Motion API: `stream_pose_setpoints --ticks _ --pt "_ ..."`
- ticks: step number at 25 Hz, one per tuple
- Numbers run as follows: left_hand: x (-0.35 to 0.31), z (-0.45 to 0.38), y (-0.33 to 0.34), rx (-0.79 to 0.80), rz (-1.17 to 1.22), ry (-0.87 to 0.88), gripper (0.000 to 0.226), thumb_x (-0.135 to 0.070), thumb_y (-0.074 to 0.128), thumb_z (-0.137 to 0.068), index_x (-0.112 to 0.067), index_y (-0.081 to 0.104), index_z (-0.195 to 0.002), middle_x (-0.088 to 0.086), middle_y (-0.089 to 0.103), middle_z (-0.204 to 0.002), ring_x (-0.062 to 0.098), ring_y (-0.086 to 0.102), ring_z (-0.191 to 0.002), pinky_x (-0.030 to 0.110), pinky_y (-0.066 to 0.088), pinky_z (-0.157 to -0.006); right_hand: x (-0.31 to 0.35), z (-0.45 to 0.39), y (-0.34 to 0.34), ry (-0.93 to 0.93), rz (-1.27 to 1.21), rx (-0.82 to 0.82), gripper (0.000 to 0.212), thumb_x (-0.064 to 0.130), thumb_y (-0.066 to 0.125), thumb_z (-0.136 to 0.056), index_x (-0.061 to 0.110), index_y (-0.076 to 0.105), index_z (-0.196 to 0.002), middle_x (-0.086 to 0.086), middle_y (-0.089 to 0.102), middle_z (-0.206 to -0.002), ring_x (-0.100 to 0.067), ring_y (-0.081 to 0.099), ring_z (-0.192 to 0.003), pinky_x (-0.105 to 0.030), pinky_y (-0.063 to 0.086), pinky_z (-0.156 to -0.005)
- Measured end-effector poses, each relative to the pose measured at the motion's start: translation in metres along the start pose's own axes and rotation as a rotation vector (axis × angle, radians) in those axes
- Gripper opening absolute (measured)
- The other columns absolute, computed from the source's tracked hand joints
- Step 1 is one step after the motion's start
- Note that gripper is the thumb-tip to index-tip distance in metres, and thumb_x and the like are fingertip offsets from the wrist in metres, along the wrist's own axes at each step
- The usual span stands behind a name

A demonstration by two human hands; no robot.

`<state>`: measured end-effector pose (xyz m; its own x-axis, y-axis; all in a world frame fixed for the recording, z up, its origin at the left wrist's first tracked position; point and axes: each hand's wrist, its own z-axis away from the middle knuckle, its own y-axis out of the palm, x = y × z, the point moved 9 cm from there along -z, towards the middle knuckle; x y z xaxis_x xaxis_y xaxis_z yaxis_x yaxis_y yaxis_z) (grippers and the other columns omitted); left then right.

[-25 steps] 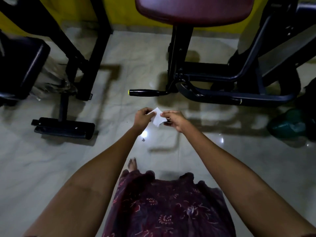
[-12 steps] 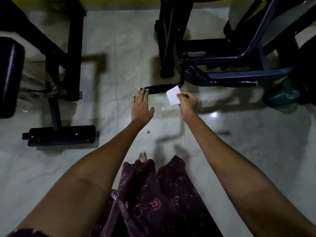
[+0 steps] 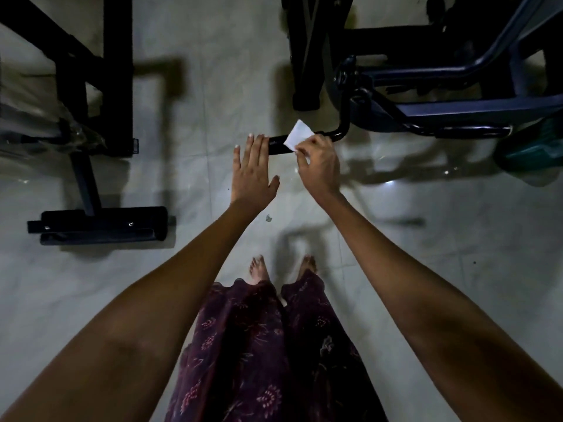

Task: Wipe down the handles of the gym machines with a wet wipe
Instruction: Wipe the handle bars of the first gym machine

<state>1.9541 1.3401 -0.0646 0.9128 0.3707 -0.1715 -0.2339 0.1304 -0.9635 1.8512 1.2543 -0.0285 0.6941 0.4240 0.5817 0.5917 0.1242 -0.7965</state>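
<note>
Reaching forward and down, both bare arms stretch toward a black handle (image 3: 279, 145) that juts out low from a dark gym machine (image 3: 432, 86) at about one o'clock. The right hand (image 3: 320, 166) pinches a small white wipe (image 3: 298, 136) between thumb and fingertips, and the wipe lies against the top of the handle, near its middle. The left hand (image 3: 252, 172) is spread flat, fingers straight and close together, with the fingertips over the free end of the handle at roughly twelve o'clock; whether they actually touch it cannot be told. The handle bends upward at its right end into the machine's frame. At ten o'clock stands a second black frame (image 3: 91, 86), with its flat foot (image 3: 100, 223) on the pale tiled floor (image 3: 426, 269) at nine o'clock. A green object (image 3: 530, 147) sits at three o'clock, partly cut off. Two bare feet (image 3: 259, 271) and a dark patterned garment (image 3: 259, 345) show at six o'clock.
</note>
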Motion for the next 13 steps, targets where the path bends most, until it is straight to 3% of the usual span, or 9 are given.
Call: stream_pose_setpoints --ticks 4,9,13 --pt "0.001 0.0 -0.001 -0.046 0.094 -0.016 0.076 -0.031 0.05 -0.09 -0.007 0.009 -0.15 0.007 0.01 -0.158 0.025 0.001 -0.146 0.043 -0.003 -0.116 0.003 -0.015 -0.008 -0.131 0.058 -0.018 0.004 0.006 0.062 -0.077 0.003 0.063 -0.079 -0.016 0.06 -0.096 -0.033 0.057 -0.089 -0.033 0.045 -0.073" --pt "0.002 -0.002 0.005 -0.102 0.09 0.001 0.079 -0.029 0.054 -0.087 -0.006 0.012 -0.149 0.009 0.015 -0.157 0.028 0.006 -0.146 0.044 -0.004 -0.116 0.011 -0.018 0.008 -0.256 0.056 0.153 0.028 0.004 0.054 -0.081 0.004 0.067 -0.106 -0.017 0.059 -0.097 -0.034 0.056 -0.091 -0.035 0.048 -0.071" --pt "0.003 -0.003 0.003 -0.179 0.137 0.032 0.073 -0.027 0.056 -0.085 -0.003 0.024 -0.146 0.015 0.03 -0.151 0.032 0.018 -0.143 0.048 0.003 -0.116 -0.021 -0.03 0.004 -0.003 -0.055 0.133 0.028 0.013 0.06 -0.084 0.002 0.068 -0.109 -0.02 0.055 -0.107 -0.03 0.058 -0.096 -0.031 0.047 -0.085"
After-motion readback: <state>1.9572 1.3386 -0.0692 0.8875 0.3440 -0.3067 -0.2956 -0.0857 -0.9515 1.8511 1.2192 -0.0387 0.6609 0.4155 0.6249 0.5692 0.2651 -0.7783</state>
